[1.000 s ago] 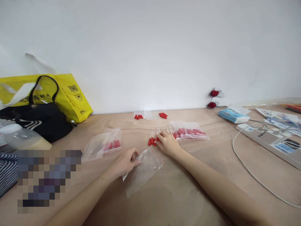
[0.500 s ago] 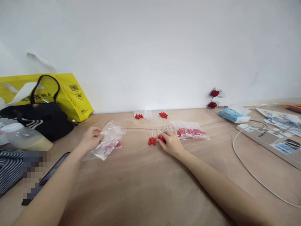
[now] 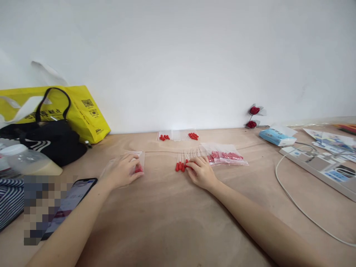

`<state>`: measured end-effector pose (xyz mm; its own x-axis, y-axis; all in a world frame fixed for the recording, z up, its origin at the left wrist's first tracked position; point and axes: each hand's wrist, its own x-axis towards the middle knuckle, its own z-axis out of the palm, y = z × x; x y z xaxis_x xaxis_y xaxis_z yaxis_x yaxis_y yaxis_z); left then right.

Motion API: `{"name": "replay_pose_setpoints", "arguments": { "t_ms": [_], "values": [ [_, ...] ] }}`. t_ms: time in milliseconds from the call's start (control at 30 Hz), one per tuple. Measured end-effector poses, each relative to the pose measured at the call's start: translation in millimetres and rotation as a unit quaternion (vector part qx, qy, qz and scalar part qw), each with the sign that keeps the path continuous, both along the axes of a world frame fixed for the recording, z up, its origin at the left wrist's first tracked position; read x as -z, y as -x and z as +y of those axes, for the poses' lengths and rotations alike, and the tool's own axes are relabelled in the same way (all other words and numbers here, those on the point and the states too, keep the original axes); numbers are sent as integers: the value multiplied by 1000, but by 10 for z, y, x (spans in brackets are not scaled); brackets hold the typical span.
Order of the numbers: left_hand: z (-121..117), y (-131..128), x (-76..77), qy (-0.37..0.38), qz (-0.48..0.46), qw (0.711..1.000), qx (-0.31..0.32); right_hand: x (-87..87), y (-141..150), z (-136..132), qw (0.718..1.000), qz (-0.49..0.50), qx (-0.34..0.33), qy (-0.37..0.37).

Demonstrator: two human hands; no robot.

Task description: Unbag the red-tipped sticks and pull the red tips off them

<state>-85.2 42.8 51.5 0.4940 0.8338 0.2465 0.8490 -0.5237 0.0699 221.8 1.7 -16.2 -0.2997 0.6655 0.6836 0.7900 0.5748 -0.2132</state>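
Shifted rightward, left hand (image 3: 121, 172) curls over zip bags (image 3: 141, 159); right hand (image 3: 203, 172) over red-tipped sticks (image 3: 180, 165); grips unclear; yellow bag (image 3: 79, 111) reads "糕点".

Lettering 糕点 (image 3: 54, 112) and two QR codes (image 3: 87, 103) on yellow bag (image 3: 79, 118), striped logo (image 3: 41, 145) on black bag (image 3: 59, 142)

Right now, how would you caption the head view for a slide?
Left hand over a clear bag, right hand at red-tipped sticks, yellow bag behind.
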Motion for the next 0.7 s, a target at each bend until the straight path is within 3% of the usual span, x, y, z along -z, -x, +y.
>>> {"name": "replay_pose_setpoints", "arguments": {
  "t_ms": [100, 200, 433, 567, 700],
  "values": [
    [6, -23, 53, -26, 116, 993, 24, -23, 1, -33, 999, -10, 50, -12],
    [10, -42, 87, -40, 143, 989, 20, -31, 17, -51, 998, -13, 58, -12],
    [14, -126, 154, -114, 138, 984, 17, 0, 38, -42, 998, -30, 58, -17],
    [8, -171, 213, -208, 77, 975, -11, 19, 41, -32, 993, -23, 109, -29],
    [-78, -355, 260, -239, 78, 968, 4, 24, 56, -40, 989, -22, 143, -27]
  ]
}}
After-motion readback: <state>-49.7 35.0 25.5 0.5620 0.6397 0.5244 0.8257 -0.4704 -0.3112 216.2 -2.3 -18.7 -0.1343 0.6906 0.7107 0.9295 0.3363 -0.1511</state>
